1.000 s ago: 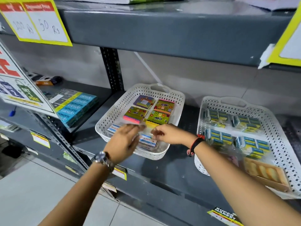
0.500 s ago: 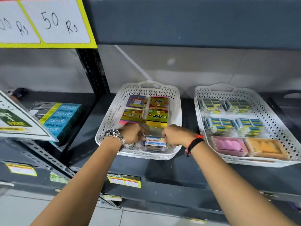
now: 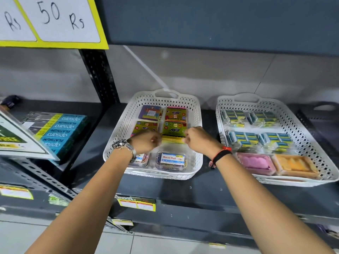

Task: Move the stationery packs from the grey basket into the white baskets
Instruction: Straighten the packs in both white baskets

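Observation:
Two white baskets stand on the dark shelf. The left white basket (image 3: 117,143) holds colourful sticky-note packs (image 3: 150,113) at the back and two clear clip boxes (image 3: 171,160) at the front. My left hand (image 3: 146,142) and my right hand (image 3: 200,140) are over its middle, with curled fingers pinching the two side edges of a yellow-green pack (image 3: 173,136). The right white basket (image 3: 311,136) holds several blue-yellow packs (image 3: 244,138), a pink box (image 3: 255,163) and an orange box (image 3: 295,165). No grey basket is in view.
Blue pencil boxes (image 3: 62,132) lie on the left shelf behind a slanted sign (image 3: 18,142). A black perforated post (image 3: 100,76) rises left of the baskets. A price card (image 3: 55,21) hangs from the upper shelf. A dark handled object (image 3: 324,109) sits at far right.
Both hands have let go of the clear clip boxes at the basket's front and moved back to the yellow-green pack in the middle row. The camera has come closer.

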Tool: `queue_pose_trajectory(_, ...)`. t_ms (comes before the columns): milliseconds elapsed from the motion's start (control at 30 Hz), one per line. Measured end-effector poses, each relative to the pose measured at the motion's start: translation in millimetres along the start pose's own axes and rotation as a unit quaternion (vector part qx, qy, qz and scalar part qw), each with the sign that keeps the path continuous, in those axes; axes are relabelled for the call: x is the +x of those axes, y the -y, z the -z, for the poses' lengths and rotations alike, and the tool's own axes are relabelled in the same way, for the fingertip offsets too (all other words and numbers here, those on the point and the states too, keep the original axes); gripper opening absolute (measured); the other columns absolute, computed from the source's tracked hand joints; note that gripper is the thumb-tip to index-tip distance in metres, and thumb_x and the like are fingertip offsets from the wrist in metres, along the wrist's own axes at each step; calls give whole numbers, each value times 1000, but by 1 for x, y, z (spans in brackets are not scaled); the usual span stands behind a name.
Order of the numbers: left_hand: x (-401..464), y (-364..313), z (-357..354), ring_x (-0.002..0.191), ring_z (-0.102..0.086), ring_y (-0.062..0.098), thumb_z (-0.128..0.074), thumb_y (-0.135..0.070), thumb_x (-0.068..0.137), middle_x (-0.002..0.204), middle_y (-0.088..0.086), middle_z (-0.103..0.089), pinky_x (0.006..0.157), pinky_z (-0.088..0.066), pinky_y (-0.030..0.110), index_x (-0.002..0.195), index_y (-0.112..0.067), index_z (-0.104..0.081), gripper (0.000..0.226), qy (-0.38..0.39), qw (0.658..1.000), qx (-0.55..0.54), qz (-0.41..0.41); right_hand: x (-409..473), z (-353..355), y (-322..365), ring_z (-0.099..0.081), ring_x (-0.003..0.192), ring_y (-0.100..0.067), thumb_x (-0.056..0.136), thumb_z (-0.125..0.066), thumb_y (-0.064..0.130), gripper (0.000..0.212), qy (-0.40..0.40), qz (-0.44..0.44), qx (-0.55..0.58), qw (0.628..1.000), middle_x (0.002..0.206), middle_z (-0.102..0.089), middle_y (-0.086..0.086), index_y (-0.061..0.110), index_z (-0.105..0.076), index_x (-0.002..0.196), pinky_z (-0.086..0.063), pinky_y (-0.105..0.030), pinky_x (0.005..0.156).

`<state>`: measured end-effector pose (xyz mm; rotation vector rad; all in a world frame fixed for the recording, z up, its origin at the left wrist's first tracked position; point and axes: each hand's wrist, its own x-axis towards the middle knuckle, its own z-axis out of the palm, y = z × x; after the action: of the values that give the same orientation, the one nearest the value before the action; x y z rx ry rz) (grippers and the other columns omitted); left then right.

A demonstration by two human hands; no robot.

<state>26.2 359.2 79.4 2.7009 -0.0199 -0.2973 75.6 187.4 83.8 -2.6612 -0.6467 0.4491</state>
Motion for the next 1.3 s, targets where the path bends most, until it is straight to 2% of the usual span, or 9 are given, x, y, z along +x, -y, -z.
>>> queue_pose_trajectory(100, 16, -2, 0, 98, -57, 25, -46, -11, 97, 123, 13, -60, 66, -40, 22, 124, -10, -52, 28, -58, 998, -1, 35, 13, -1, 0, -59, 91, -29, 92, -53, 12, 25, -44, -9, 4, 999, 114, -59, -23, -6, -56, 109, -48, -34, 79)
queue_pose_trajectory(333, 52, 3, -21, 124, -46, 29, -62, -22, 89, 138, 14, -48, 104, -37, 36, 138, -14, -39, 55, -25, 991, 111, 66, 31, -16, 3, -60, 105, -35, 87, -57, -1, 24, 4, -23, -33, 999, 119, -58, -21, -7, -57, 110, -50, -41, 95)
queue_pose_trajectory(433, 59, 9, -25, 126, -43, 29, -60, -24, 89, 141, 11, -45, 104, -34, 37, 135, -15, -43, 49, -18, 986, 150, 67, 31, -17, 2, -57, 108, -40, 90, -48, 0, 25, -17, -41, -36, 998, 120, -57, -26, -8, -56, 112, -47, -44, 91)
queue_pose_trajectory(600, 60, 10, -37, 111, -58, 25, -64, -21, 87, 118, 7, -67, 102, -38, 32, 118, -20, -62, 31, -94, 980, 166, 55, 29, -18, 3, -55, 110, -42, 92, -44, 5, 25, -29, -60, -21, 998, 118, -57, -27, -4, -56, 112, -46, -43, 85)
queue_pose_trajectory(733, 60, 9, -35, 114, -55, 25, -66, -25, 85, 117, 6, -67, 108, -30, 37, 117, -24, -62, 32, -108, 967, 228, 44, 30, -19, 2, -56, 88, -32, 92, -36, 10, 15, -25, -75, -22, 997, 95, -55, -19, 9, -51, 92, -38, -33, 71)
queue_pose_trajectory(867, 60, 5, -33, 117, -54, 25, -63, -26, 87, 119, 7, -66, 113, -21, 41, 121, -23, -58, 35, -97, 962, 250, 44, 26, -17, 6, -56, 109, -41, 91, -41, 2, 27, -52, -58, -31, 996, 120, -56, -28, -6, -54, 114, -48, -43, 87)
queue_pose_trajectory(1033, 54, -2, -27, 120, -51, 25, -64, -28, 86, 124, 6, -62, 113, -20, 42, 126, -25, -53, 41, -85, 960, 262, 45, 26, -18, 2, -60, 105, -38, 91, -44, -6, 26, -41, -16, -73, 996, 119, -58, -24, -8, -54, 115, -50, -42, 89)
queue_pose_trajectory(1200, 51, -28, -10, 120, -52, 25, -59, -31, 89, 121, 4, -63, 114, -8, 51, 125, -22, -52, 38, -102, 940, 323, 44, 6, 19, -26, -58, 105, -37, 91, -45, 4, 29, -156, 37, -53, 986, 119, -58, -22, 0, -54, 119, -49, -40, 86)
queue_pose_trajectory(1300, 57, -62, -4, 108, -60, 27, -51, -26, 93, 109, 10, -69, 111, -25, 43, 115, -15, -59, 26, -138, 941, 306, 33, -8, 54, -74, -57, 111, -34, 90, -47, 2, 33, -226, 19, -60, 972, 122, -59, -22, 3, -54, 122, -47, -36, 92)
